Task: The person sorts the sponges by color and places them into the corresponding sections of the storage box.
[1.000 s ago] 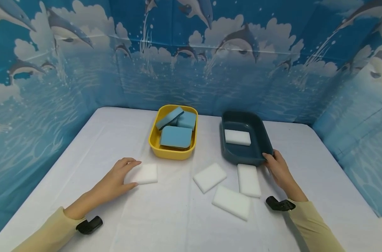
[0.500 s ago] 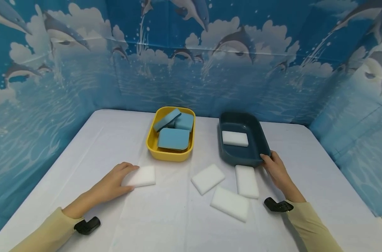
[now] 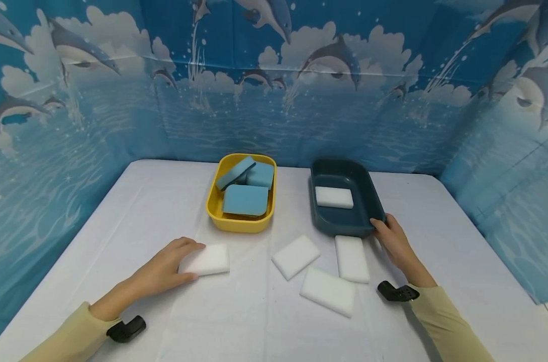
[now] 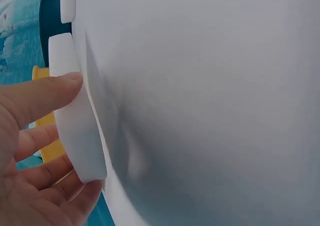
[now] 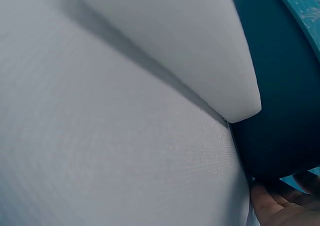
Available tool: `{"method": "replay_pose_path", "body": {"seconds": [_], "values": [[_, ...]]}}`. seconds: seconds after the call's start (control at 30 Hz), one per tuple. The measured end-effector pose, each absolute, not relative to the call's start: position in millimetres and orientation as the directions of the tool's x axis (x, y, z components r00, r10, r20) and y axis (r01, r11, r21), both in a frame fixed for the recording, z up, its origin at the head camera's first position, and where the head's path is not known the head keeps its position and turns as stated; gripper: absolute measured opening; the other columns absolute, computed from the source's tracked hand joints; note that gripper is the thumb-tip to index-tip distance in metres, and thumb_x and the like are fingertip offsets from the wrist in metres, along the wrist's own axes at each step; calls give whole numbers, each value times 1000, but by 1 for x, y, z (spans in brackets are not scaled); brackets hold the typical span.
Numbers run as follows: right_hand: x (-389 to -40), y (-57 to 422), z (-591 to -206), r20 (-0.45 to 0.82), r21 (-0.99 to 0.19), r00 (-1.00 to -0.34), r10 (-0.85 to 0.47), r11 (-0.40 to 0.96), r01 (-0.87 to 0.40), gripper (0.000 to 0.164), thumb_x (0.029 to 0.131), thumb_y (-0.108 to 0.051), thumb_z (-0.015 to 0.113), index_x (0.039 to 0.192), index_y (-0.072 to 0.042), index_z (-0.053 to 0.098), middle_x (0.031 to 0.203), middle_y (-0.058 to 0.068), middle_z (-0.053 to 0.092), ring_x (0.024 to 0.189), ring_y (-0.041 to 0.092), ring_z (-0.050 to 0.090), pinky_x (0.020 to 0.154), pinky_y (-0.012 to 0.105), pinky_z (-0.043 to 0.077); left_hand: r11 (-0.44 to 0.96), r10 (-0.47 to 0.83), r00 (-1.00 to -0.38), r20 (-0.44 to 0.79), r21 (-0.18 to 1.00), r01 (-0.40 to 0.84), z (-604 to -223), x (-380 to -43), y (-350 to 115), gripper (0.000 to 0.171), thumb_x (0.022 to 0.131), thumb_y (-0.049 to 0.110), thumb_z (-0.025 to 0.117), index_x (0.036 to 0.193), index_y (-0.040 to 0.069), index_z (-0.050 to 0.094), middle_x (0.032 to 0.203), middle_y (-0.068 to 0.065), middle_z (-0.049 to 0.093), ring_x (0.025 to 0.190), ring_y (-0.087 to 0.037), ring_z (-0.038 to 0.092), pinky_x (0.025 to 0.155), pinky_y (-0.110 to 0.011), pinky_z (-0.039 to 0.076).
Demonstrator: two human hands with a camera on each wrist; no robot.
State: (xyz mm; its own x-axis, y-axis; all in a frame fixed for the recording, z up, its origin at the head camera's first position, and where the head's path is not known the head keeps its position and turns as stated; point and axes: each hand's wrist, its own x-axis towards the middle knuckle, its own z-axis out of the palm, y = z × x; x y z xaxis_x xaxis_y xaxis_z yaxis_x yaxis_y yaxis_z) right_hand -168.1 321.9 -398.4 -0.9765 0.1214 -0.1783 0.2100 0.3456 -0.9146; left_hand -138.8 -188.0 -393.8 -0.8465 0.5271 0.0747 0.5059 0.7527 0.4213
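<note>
My left hand (image 3: 167, 269) pinches a white sponge (image 3: 210, 259) on the table, in front of the yellow bin (image 3: 241, 225). In the left wrist view the thumb lies along one long edge of this sponge (image 4: 82, 131), with fingers round the opposite side. My right hand (image 3: 397, 246) grips the near right corner of a dark teal bin (image 3: 342, 227). One white sponge (image 3: 334, 197) lies inside that bin. The right wrist view shows the thumb low against the dark bin's wall (image 5: 280, 101); the other fingertips are partly hidden.
Three white sponges lie between the hands: a slanted one (image 3: 295, 257), a nearer one (image 3: 328, 291) and one (image 3: 352, 259) just before the dark bin. Several blue sponges (image 3: 245, 200) fill the yellow bin. A dolphin-printed curtain (image 3: 265, 125) stands behind the table (image 3: 247, 322).
My left hand has closed round the white sponge and shifted it slightly right across the table. My right hand keeps its hold on the dark bin. The head view has turned slightly.
</note>
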Motion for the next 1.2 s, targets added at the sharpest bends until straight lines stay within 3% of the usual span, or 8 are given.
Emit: {"method": "replay_pose_path", "body": {"seconds": [0.5, 1.2], "values": [[-164, 323, -397, -172, -919, -977, 126, 338, 206, 70, 100, -37, 32, 148, 5, 1, 155, 28, 5, 143, 38, 18, 116, 51, 21, 677, 616, -780, 111, 430, 597, -375, -140, -160, 60, 78, 23, 76, 132, 14, 51, 126, -2, 53, 113, -17, 51, 93, -38, 49], [-168, 324, -399, -175, -924, -977, 119, 322, 205, 71, 100, -37, 34, 148, 5, 3, 155, 27, 6, 143, 38, 18, 117, 51, 21, 578, 689, -703, 178, 451, 681, -361, -148, -120, 61, 78, 26, 76, 132, 14, 51, 131, -2, 52, 117, -16, 50, 96, -37, 49]]}}
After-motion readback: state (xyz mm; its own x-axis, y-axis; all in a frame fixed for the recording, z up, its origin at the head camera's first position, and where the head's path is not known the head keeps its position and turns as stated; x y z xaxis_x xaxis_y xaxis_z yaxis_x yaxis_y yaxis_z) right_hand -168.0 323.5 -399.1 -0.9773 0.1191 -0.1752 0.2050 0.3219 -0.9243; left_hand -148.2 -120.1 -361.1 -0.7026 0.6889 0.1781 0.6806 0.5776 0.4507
